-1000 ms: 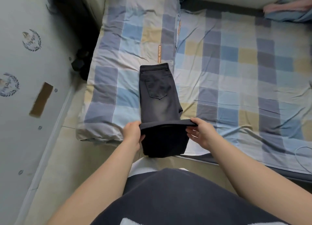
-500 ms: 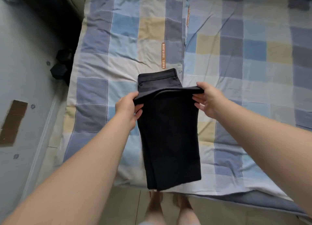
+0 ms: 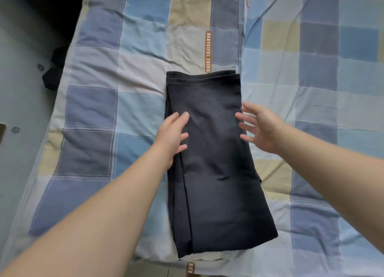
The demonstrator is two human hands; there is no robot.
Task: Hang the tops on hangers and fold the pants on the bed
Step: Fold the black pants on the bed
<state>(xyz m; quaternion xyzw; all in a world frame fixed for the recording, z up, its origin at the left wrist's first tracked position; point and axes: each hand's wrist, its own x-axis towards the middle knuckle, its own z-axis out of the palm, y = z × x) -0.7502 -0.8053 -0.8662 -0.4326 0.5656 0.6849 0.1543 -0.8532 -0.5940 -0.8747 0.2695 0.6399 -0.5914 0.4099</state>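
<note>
A pair of dark pants [image 3: 216,162] lies folded in half on the bed [image 3: 93,110], a long rectangle running from near the front edge up to an orange label strip. My left hand [image 3: 173,135] rests flat on the pants' left edge with its fingers straight. At the right edge, my right hand [image 3: 259,129] hovers with fingers spread, its fingertips over the fabric; it holds nothing. No tops or hangers are in view.
The bed carries a checked quilt in blue, grey and beige squares, with a seam [image 3: 242,38] running up the middle. A grey floor [image 3: 20,89] and some dark objects [image 3: 53,77] lie to the left of the bed.
Both hands carried the pants' lower half up over the waistband and let it go. The pants now lie doubled, and my view has dropped closer to the bed.
</note>
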